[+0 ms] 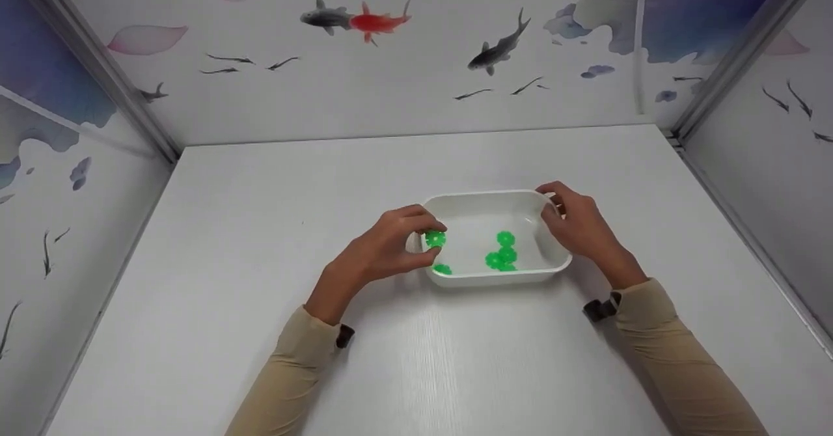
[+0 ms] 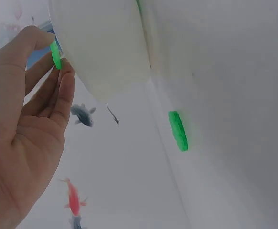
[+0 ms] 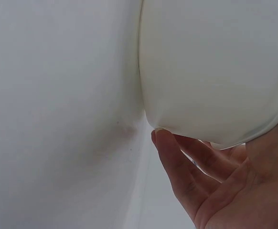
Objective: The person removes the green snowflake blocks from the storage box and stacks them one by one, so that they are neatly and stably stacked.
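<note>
A white rectangular tray [image 1: 481, 280] with rounded corners stands on the table. My left hand [image 1: 390, 244] is over its left end, pinching a green snowflake-shaped plastic disc [image 1: 435, 238] between thumb and fingers; the left wrist view shows this pinched disc [image 2: 56, 54] edge-on. My right hand [image 1: 579, 224] grips the tray's right end, thumb over the rim and fingers outside along the wall [image 3: 210, 62]. Several more green discs [image 1: 501, 257] lie clustered inside, right of the middle, and another piece [image 1: 442, 269] sits in the front left corner.
One green disc [image 2: 178, 131] lies on the table outside the tray in the left wrist view; the head view does not show it. The white table [image 1: 260, 215] is bounded by panels [image 1: 416, 97] printed with fish.
</note>
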A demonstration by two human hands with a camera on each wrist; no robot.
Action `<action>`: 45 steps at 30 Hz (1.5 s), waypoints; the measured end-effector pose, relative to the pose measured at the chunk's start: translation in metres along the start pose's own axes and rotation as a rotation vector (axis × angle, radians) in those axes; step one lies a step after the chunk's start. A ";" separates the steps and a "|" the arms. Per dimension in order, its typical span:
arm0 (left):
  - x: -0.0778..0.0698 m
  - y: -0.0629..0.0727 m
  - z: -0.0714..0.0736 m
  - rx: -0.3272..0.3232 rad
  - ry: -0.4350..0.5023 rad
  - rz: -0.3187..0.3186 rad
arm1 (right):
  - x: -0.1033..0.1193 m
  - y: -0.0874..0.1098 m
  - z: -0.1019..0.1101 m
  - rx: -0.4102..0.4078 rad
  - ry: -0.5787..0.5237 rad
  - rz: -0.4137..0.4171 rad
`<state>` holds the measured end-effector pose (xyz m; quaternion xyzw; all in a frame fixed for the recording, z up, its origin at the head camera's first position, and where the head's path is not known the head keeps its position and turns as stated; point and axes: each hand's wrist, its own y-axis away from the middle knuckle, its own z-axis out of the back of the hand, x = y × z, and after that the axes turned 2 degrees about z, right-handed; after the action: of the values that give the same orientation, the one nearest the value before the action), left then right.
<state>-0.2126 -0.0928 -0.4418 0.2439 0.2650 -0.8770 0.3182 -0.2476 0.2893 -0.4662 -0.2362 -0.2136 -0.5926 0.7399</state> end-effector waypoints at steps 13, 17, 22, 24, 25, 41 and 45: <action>0.022 0.021 0.016 -0.076 0.012 0.053 | -0.002 0.003 0.000 -0.010 -0.010 0.010; 0.028 0.025 0.020 -0.076 0.014 0.109 | -0.001 0.003 0.000 -0.006 -0.005 0.006; 0.031 0.028 0.024 -0.031 0.031 0.204 | 0.001 0.002 0.000 -0.004 -0.005 0.007; 0.032 0.029 0.025 -0.010 0.025 0.244 | 0.001 0.002 0.001 -0.004 -0.008 0.006; 0.033 0.029 0.026 -0.002 0.018 0.263 | 0.001 0.002 0.001 -0.004 -0.008 0.006; 0.042 0.036 0.026 0.099 -0.122 0.364 | 0.000 0.002 0.001 -0.002 -0.021 0.012; 0.042 0.037 0.027 0.115 -0.121 0.374 | 0.000 0.002 0.001 0.002 -0.023 0.010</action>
<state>-0.2223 -0.1521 -0.4586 0.2535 0.1452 -0.8293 0.4763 -0.2459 0.2903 -0.4657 -0.2435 -0.2213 -0.5858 0.7406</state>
